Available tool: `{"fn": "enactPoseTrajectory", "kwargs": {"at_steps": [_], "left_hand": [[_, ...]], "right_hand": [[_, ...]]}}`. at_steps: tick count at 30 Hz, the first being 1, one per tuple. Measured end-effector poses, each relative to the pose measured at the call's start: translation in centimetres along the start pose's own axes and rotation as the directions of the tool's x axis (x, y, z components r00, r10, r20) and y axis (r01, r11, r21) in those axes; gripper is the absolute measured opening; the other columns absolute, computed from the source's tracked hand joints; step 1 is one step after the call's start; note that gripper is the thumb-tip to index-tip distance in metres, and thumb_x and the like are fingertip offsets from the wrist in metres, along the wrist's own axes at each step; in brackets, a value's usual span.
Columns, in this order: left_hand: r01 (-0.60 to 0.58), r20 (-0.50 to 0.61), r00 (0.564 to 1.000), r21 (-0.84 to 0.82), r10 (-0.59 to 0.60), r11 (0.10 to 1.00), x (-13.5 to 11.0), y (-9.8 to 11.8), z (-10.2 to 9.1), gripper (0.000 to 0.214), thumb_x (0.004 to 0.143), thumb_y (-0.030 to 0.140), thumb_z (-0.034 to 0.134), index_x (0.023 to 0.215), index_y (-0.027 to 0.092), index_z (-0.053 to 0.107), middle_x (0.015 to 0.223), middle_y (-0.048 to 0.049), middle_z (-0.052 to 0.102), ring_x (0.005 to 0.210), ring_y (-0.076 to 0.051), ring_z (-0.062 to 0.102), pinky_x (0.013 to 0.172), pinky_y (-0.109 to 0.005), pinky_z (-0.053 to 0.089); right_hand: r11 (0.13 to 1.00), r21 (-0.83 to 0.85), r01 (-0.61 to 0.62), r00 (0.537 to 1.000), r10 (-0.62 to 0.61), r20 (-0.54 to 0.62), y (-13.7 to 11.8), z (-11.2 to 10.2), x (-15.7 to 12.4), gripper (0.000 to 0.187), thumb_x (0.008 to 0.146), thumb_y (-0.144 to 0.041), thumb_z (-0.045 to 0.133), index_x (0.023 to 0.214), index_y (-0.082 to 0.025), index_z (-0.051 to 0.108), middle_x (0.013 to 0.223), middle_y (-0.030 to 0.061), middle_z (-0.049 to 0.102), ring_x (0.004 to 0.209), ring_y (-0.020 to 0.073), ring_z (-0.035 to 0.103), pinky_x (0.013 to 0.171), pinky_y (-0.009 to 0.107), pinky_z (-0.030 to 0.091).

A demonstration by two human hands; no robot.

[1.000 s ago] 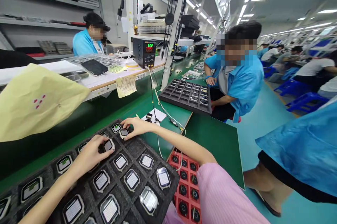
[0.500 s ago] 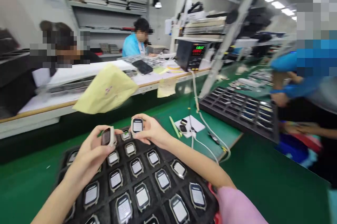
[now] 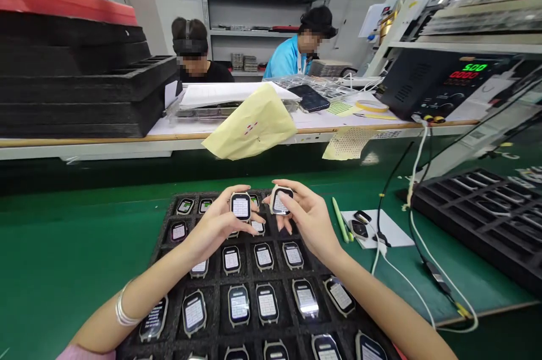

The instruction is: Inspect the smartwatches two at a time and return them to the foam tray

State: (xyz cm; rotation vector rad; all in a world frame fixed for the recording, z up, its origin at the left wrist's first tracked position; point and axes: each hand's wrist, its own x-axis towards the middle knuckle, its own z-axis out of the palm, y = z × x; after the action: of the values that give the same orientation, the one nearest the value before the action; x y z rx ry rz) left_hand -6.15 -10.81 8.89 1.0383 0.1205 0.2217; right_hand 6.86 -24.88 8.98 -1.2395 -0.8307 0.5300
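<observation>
My left hand (image 3: pixel 215 216) grips a smartwatch case (image 3: pixel 241 206) by its edges, its lit white screen facing me. In my right hand (image 3: pixel 311 216) is a second watch case (image 3: pixel 280 202), also lit, with the thumb lying over its screen. Both watches are strapless and held up above the far part of a black foam tray (image 3: pixel 214 298). The tray's compartments hold several more watch cases, such as one lit watch (image 3: pixel 267 302) near the middle. Most of their screens show white lists; a few at the far left look different. My hands cover part of the far rows.
Right of the tray lie a green pen (image 3: pixel 339 219), a white card (image 3: pixel 392 227) with small dark devices, and cables. A power supply (image 3: pixel 444 86) stands on the raised shelf. Black foam trays (image 3: pixel 76 89) are stacked at left. Two people sit beyond the shelf.
My view has swung left, so the tray sits more centrally. The left-hand watch now faces me with its screen lit. My right thumb has come onto the other watch's screen.
</observation>
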Motion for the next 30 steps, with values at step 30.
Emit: {"fn": "enactPoseTrajectory", "kwargs": {"at_steps": [30], "left_hand": [[-0.122,0.077,0.990,0.063,0.117,0.991,-1.0,-0.6,0.6,0.043,0.077,0.010,0.051,0.119,0.018,0.048,0.100,-0.0075,0.062,0.092,-0.022,0.064,0.076,-0.037,0.055]], "right_hand": [[1.000,0.002,0.007,0.997,-0.007,0.078,-1.2,-0.5,-3.2,0.040,0.090,-0.022,0.059,0.129,-0.020,0.050,0.091,0.0088,0.065,0.065,0.0207,0.064,0.044,0.024,0.048]]}}
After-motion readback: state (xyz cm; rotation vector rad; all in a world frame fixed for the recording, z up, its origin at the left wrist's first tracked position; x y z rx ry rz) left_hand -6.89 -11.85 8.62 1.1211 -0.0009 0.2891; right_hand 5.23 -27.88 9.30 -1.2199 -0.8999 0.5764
